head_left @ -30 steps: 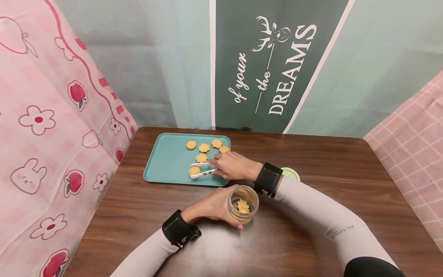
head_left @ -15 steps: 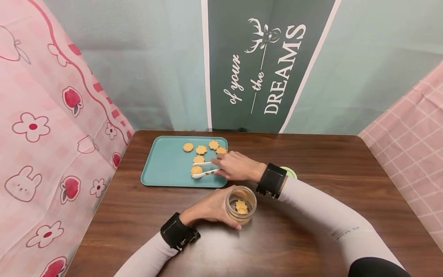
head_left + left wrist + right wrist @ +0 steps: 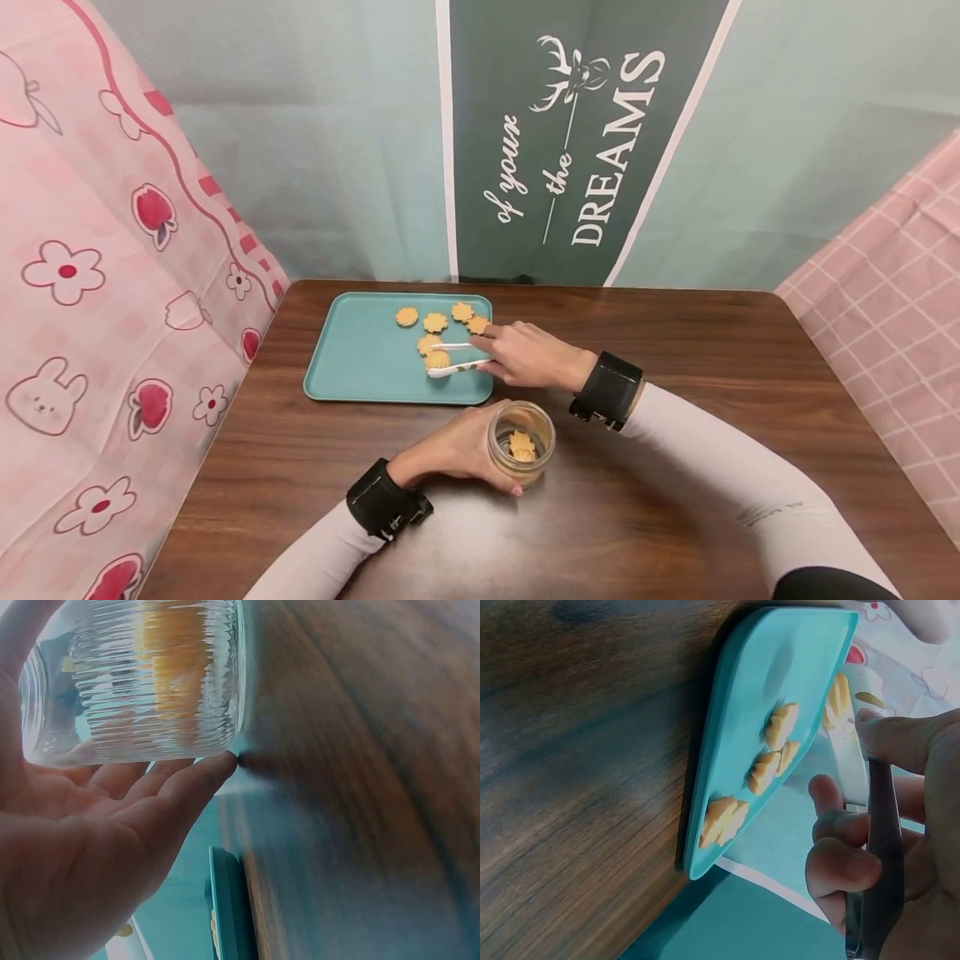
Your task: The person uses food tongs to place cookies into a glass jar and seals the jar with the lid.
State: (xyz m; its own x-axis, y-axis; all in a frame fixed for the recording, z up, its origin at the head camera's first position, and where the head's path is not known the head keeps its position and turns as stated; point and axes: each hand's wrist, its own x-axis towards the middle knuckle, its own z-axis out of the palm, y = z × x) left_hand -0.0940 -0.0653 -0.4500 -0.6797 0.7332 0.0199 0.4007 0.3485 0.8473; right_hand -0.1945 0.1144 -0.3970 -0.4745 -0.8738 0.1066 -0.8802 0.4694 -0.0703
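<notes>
back: pale green cloth (image 3: 345, 150) with a dark panel (image 3: 495, 75) lettered in white; pink printed cloth (image 3: 82, 325) hung at left, pink checked cloth (image 3: 885, 308) at right. counter (image 3: 600, 533) dark brown, wood-grained.

teal tray (image 3: 360, 350) lay flat on the counter, left of centre.

left hand (image 3: 468, 450), black band (image 3: 381, 500) at the wrist, was wrapped round the jar's side, thumb toward the person. right hand (image 3: 532, 357), banded likewise, gripped the tongs over the tray's right end.

jar (image 3: 112, 682): ribbed clear glass, mouth up, just beside the tray's near edge; inside, flower-shaped cookie pieces (image 3: 522, 447), count unclear.

tongs (image 3: 459, 367): pale tips pointed left, one each side of a ridged cookie (image 3: 437, 360), which was clear of the tray in the right wrist view.

smallest: five loose cookies (image 3: 435, 322) on the tray, toward its right half.
</notes>
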